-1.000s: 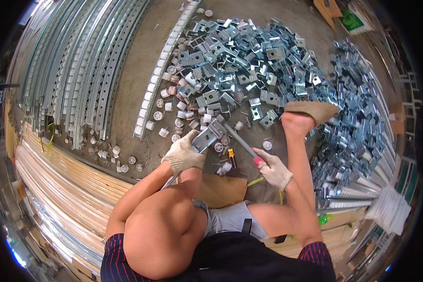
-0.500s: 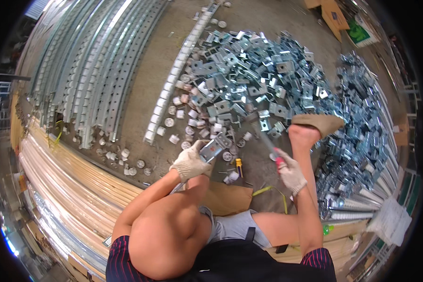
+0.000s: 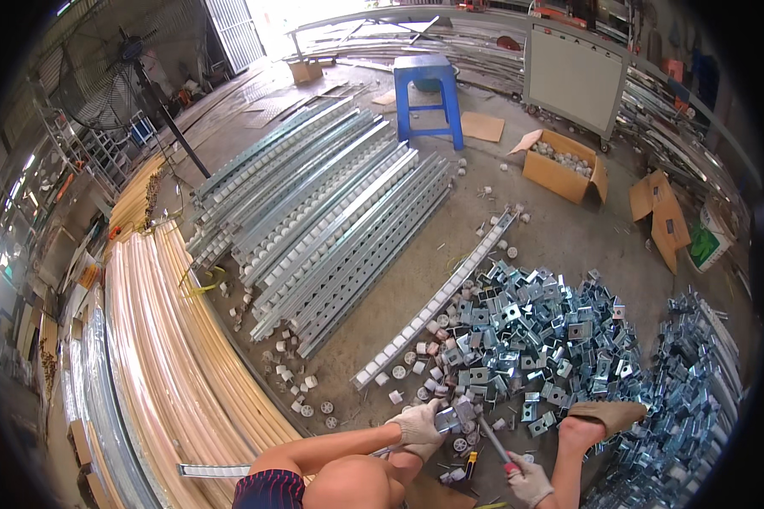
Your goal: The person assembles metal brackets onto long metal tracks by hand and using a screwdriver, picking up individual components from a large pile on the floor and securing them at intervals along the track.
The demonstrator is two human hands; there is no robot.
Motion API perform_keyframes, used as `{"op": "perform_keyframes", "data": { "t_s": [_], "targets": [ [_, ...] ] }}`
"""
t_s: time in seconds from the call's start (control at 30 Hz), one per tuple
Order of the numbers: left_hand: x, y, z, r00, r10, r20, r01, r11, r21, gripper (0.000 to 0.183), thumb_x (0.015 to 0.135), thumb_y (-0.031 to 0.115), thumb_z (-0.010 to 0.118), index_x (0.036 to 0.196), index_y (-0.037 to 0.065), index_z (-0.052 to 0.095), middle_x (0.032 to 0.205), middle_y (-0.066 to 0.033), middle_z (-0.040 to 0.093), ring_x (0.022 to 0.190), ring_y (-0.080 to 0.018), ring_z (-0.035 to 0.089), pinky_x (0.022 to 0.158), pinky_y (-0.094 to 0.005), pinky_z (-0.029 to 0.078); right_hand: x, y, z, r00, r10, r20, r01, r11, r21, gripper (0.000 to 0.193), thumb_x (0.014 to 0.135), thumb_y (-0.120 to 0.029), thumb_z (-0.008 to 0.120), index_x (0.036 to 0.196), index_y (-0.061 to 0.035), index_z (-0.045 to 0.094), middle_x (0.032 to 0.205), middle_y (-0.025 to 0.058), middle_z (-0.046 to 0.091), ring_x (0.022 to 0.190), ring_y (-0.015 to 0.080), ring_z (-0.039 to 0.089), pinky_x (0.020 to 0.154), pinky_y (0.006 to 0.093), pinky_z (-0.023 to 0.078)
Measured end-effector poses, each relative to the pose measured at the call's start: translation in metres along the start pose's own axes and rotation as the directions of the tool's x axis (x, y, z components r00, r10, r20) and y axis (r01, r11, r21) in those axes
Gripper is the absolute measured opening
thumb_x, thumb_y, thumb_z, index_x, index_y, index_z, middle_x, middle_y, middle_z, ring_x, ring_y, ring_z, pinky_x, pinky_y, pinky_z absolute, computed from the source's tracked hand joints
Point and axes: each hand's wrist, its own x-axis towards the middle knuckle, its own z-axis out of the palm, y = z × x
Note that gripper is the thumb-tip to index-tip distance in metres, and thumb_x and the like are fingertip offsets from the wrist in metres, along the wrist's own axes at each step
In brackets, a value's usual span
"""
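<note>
My left hand (image 3: pixel 418 427), in a pale knit glove, is closed around a metal rail near a shiny bracket (image 3: pixel 446 419) at its end. What looks like the rail's other end (image 3: pixel 216 471), with white rollers, sticks out left behind my left arm. In my gloved right hand (image 3: pixel 530 482) is a hammer (image 3: pixel 494 439), gripped by its red handle. The hammer's head is at the bracket; I cannot tell whether they touch. A yellow-and-black screwdriver (image 3: pixel 471 464) lies on the floor between my hands, among loose white rollers (image 3: pixel 460 444).
Beyond my hands lies a heap of metal brackets (image 3: pixel 543 331), with another pile (image 3: pixel 671 407) at right. A roller rail (image 3: pixel 437 301) rests left of the heap. Stacked rails (image 3: pixel 339 220), a blue stool (image 3: pixel 424 102), a carton of rollers (image 3: pixel 560 170) and wrapped long strips (image 3: pixel 187 356) surround this spot.
The view has tilted up, so my hands appear lower and the far floor shows. The hammer has moved from beside the bracket to the bracket at my left hand.
</note>
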Motion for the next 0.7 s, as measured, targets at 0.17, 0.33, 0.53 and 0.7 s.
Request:
{"op": "perform_keyframes", "data": {
  "t_s": [0.17, 0.33, 0.53, 0.7],
  "targets": [
    [0.009, 0.037, 0.004, 0.972, 0.020, -0.236, -0.018, 1.000, 0.007, 0.053, 0.079, 0.031, 0.068, 0.129, 0.012, 0.067, 0.098, -0.0201, 0.074, 0.099, -0.0350, 0.074, 0.089, -0.0477, 0.056, 0.024, 0.050, -0.030, 0.949, -0.201, -0.242, 0.225, 0.971, 0.080, 0.043, 0.103, -0.013, 0.057, 0.145, -0.0073, 0.060, 0.114, 0.0100, 0.064, 0.098, 0.0215, 0.058, 0.088, 0.0339, 0.047],
    [-0.002, 0.008, 0.030, 0.785, -0.037, -0.619, 0.039, 0.999, -0.011, 0.072, 0.065, 0.035, 0.084, 0.127, 0.007, 0.060, 0.104, -0.0227, 0.071, 0.097, -0.0395, 0.069, 0.088, -0.0480, 0.055, 0.031, -0.002, -0.018, 0.967, -0.213, -0.138, 0.242, 0.940, 0.243, 0.040, 0.104, -0.006, 0.050, 0.141, -0.0037, 0.063, 0.097, 0.0002, 0.069, 0.080, 0.0130, 0.058, 0.071, 0.0260, 0.049],
    [0.028, 0.023, -0.001, 0.994, 0.034, 0.099, -0.035, 0.999, 0.007, 0.084, 0.065, 0.040, 0.087, 0.131, 0.001, 0.052, 0.118, -0.0283, 0.068, 0.112, -0.0424, 0.068, 0.098, -0.0459, 0.055, -0.008, 0.021, -0.003, 0.967, -0.174, -0.188, 0.208, 0.961, 0.184, 0.033, 0.103, -0.013, 0.060, 0.135, -0.0097, 0.067, 0.070, -0.0036, 0.057, 0.068, 0.0123, 0.060, 0.064, 0.0307, 0.053],
    [0.020, 0.013, -0.002, 0.997, 0.006, 0.072, -0.006, 1.000, 0.010, 0.084, 0.064, 0.038, 0.086, 0.129, -0.001, 0.052, 0.122, -0.0314, 0.067, 0.116, -0.0454, 0.066, 0.101, -0.0481, 0.054, 0.001, 0.022, -0.001, 0.903, 0.274, -0.330, -0.039, 0.819, 0.573, 0.047, 0.098, -0.005, 0.053, 0.145, -0.0048, 0.060, 0.083, -0.0034, 0.054, 0.070, 0.0057, 0.047, 0.064, 0.0221, 0.042]
  ]
}}
